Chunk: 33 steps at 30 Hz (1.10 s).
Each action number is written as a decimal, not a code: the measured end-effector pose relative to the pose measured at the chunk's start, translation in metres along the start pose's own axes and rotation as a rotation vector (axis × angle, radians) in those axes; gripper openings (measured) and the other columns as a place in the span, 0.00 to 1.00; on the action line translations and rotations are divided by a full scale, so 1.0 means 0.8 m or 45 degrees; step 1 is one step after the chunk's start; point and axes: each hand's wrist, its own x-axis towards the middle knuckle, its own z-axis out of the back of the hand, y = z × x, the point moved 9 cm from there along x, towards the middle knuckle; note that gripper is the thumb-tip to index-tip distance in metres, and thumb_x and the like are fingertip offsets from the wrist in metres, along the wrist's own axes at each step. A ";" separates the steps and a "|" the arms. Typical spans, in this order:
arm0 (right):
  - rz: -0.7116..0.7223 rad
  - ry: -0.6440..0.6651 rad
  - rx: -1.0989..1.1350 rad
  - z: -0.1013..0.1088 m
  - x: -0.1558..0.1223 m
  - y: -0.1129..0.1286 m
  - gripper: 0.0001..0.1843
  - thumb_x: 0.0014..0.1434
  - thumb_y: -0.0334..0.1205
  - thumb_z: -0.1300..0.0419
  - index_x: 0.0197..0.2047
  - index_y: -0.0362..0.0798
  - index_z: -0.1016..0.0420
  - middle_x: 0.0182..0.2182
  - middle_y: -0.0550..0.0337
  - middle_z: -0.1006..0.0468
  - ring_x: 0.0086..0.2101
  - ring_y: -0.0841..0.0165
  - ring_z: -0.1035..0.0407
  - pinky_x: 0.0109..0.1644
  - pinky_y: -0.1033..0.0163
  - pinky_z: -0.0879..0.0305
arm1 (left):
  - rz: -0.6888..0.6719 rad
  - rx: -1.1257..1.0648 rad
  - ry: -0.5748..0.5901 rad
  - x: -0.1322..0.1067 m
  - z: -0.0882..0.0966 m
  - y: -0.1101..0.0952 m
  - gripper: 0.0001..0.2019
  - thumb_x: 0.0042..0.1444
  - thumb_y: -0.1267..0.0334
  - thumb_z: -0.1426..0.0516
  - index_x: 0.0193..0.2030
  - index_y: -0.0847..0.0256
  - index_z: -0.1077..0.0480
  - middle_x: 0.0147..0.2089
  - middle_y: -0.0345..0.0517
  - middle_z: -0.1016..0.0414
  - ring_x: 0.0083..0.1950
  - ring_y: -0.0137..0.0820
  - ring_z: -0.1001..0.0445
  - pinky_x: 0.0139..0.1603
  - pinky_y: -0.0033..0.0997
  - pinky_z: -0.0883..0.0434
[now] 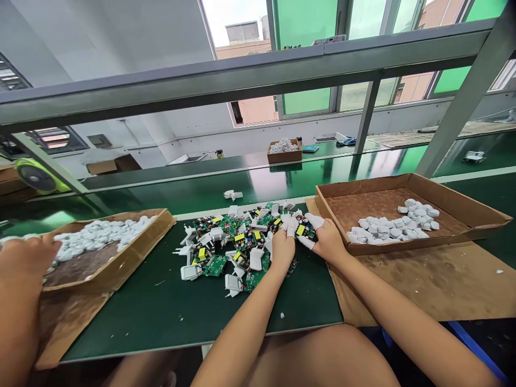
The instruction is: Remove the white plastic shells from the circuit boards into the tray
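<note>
Smooth green bench [161, 306] between cardboard trays [363, 203] bears jagged circuit boards [215, 265], left hand [284, 244] touching, grip unclear, right hand [328, 241] spread wide.

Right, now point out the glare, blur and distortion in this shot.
Head view: pale glare streaks the green surface behind the pile of circuit boards; head view: the sky is washed out nearly white; head view: the co-worker's hand at the left edge looks soft; head view: the right-hand tray looks stretched, probably by a wide lens.
</note>
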 end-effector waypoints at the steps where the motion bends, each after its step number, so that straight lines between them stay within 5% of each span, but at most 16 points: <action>1: 0.005 -0.008 -0.008 0.001 0.000 0.000 0.23 0.57 0.44 0.53 0.51 0.37 0.41 0.37 0.43 0.30 0.36 0.58 0.37 0.38 0.55 0.39 | -0.047 0.069 -0.001 -0.002 0.000 -0.006 0.13 0.50 0.61 0.50 0.39 0.61 0.30 0.46 0.46 0.31 0.50 0.34 0.37 0.54 0.33 0.44; 5: 0.011 -0.009 -0.026 0.001 -0.001 -0.002 0.24 0.57 0.44 0.53 0.51 0.36 0.43 0.38 0.43 0.31 0.37 0.57 0.38 0.38 0.55 0.40 | -0.116 0.132 0.027 -0.010 -0.003 -0.018 0.12 0.50 0.62 0.50 0.38 0.59 0.29 0.46 0.46 0.31 0.53 0.35 0.40 0.56 0.32 0.47; 17: 0.028 0.063 -0.024 -0.008 -0.003 -0.008 0.25 0.56 0.43 0.53 0.53 0.37 0.46 0.39 0.43 0.32 0.39 0.57 0.38 0.39 0.53 0.41 | 0.001 -0.244 0.011 -0.013 -0.006 -0.008 0.09 0.40 0.65 0.42 0.33 0.59 0.28 0.39 0.49 0.28 0.52 0.38 0.39 0.56 0.32 0.50; 22: 0.043 0.116 0.061 -0.009 0.000 0.004 0.24 0.56 0.45 0.53 0.52 0.38 0.44 0.40 0.45 0.32 0.39 0.57 0.38 0.40 0.54 0.41 | 0.272 -0.466 0.015 0.005 -0.004 0.017 0.10 0.44 0.60 0.45 0.32 0.62 0.30 0.29 0.43 0.29 0.34 0.31 0.31 0.39 0.29 0.35; 25: 0.093 0.152 0.052 -0.012 0.000 0.013 0.24 0.56 0.44 0.53 0.52 0.38 0.44 0.39 0.45 0.31 0.38 0.57 0.38 0.42 0.52 0.42 | 0.446 -0.569 0.018 0.007 -0.007 0.032 0.10 0.42 0.61 0.45 0.32 0.62 0.31 0.23 0.38 0.32 0.24 0.24 0.35 0.27 0.23 0.37; 33: 0.100 0.104 0.082 -0.007 -0.001 0.010 0.26 0.56 0.45 0.51 0.54 0.39 0.46 0.39 0.44 0.31 0.39 0.58 0.38 0.42 0.53 0.42 | 0.406 -0.583 0.110 0.006 -0.013 0.022 0.08 0.39 0.61 0.44 0.26 0.63 0.36 0.19 0.35 0.37 0.20 0.21 0.40 0.22 0.20 0.40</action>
